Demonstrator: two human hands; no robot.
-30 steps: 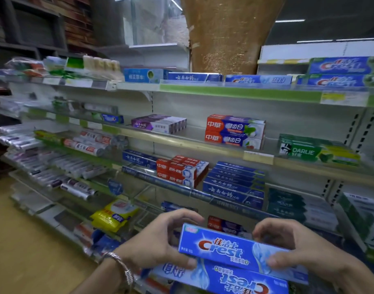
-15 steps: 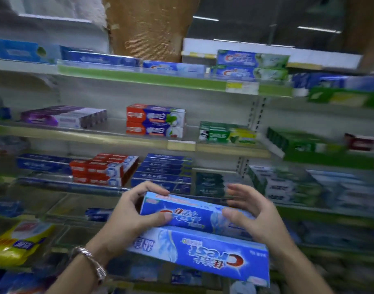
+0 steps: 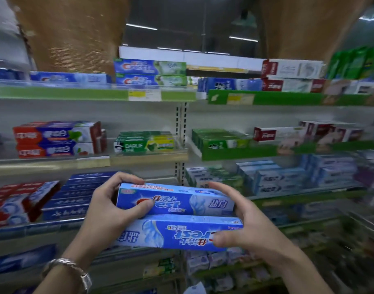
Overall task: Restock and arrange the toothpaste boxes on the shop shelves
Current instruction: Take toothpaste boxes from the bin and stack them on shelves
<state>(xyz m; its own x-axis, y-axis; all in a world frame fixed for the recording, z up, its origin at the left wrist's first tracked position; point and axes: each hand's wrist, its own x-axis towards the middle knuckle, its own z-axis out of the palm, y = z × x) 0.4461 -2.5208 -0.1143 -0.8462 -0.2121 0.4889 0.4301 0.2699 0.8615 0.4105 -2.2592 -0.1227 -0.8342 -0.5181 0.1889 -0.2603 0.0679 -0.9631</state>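
Upper Crest box (image 3: 175,200) lay flat on lower Crest box (image 3: 181,232), both blue. The lower one's print ran upside down. The pair was held in the air before the shelving, resting on no shelf.

Left hand (image 3: 109,209) gripped the left end, thumb pressed on the upper box's front, fingers curled over its top edge. Right hand (image 3: 245,225) gripped the right end, thumb on the lower box's front, fingers arched over the upper box.

Metal bracelet (image 3: 65,266) sat on the left wrist. Behind, two green-and-blue Crest boxes (image 3: 150,73) were stacked on the top shelf (image 3: 54,93). Darlie boxes (image 3: 143,143) stood a shelf lower, red-and-blue boxes (image 3: 54,139) left of them. Right-hand stock was blurred.
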